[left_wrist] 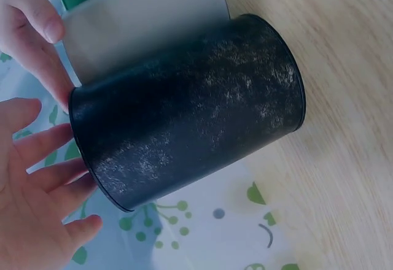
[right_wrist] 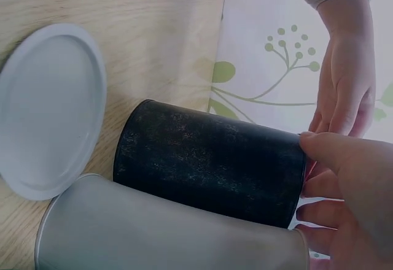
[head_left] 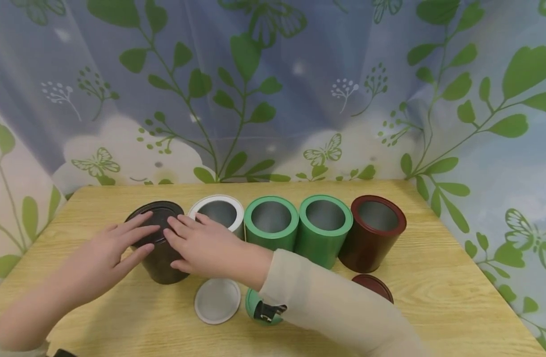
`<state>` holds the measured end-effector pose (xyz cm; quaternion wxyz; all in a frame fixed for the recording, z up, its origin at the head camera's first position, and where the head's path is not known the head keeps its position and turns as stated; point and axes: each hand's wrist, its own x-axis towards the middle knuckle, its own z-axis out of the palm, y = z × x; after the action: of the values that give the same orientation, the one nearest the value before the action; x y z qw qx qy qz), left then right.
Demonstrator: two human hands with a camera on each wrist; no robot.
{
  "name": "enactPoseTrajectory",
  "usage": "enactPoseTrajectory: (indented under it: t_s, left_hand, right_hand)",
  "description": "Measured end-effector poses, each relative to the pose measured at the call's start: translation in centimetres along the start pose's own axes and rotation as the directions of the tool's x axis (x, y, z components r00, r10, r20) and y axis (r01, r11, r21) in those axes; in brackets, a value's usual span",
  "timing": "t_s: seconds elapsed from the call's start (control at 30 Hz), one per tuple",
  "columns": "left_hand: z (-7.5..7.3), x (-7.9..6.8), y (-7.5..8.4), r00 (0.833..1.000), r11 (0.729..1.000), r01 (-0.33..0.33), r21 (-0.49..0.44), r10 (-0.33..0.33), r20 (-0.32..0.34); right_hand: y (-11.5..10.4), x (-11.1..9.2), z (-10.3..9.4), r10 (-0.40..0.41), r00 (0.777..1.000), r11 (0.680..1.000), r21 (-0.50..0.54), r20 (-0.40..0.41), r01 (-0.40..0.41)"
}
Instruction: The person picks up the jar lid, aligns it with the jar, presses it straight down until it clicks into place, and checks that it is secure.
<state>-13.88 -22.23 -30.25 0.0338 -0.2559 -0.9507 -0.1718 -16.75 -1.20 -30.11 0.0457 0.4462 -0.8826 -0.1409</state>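
At the left end of a row of cans stands a black can (head_left: 165,265) with a black lid (head_left: 158,218) on its top. My left hand (head_left: 105,255) rests its fairly straight fingertips on the lid's left part. From the other side my right hand (head_left: 212,245) lays its fingers over the right edge, its thumb lower near the can's side. In the right wrist view the right thumb (right_wrist: 325,147) reaches the black can's top rim. Beside it, the open white can (head_left: 239,218) is partly covered by the right hand.
Two open green cans (head_left: 273,240) and an open dark red can (head_left: 366,248) continue the row rightward. In front lie a white lid (head_left: 216,301), a green lid (head_left: 252,297) partly behind the right sleeve, and a dark red lid (head_left: 374,286). A patterned curtain (head_left: 273,99) hangs behind the wooden table (head_left: 455,297).
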Motion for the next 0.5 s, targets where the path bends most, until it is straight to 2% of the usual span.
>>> enactPoseTrajectory:
  t_s: [0.1, 0.2, 0.4, 0.5]
  left_hand:
    - [0.1, -0.5, 0.3, 1.0, 1.0, -0.003, 0.007, 0.004, -0.014]
    - [0.4, -0.8, 0.4, 0.998, 0.999, -0.035, 0.025, 0.036, -0.053]
    - [0.7, -1.3, 1.2, 0.982, 0.989, -0.116, 0.097, 0.129, -0.138]
    - [1.0, -1.6, 1.8, 0.976, 0.985, -0.137, 0.107, 0.152, -0.155]
  right_hand:
    - [0.0, -0.6, 0.0, -0.009, 1.0, 1.0, -0.006, -0.01, 0.009]
    - [0.1, -1.2, 0.0, -0.005, 1.0, 1.0, -0.001, -0.007, 0.005]
    - [0.0, -2.5, 0.0, -0.029, 1.0, 1.0, 0.008, 0.0, 0.029]
    - [-0.1, -3.1, 0.2, -0.058, 0.998, 0.998, -0.011, -0.015, 0.058]
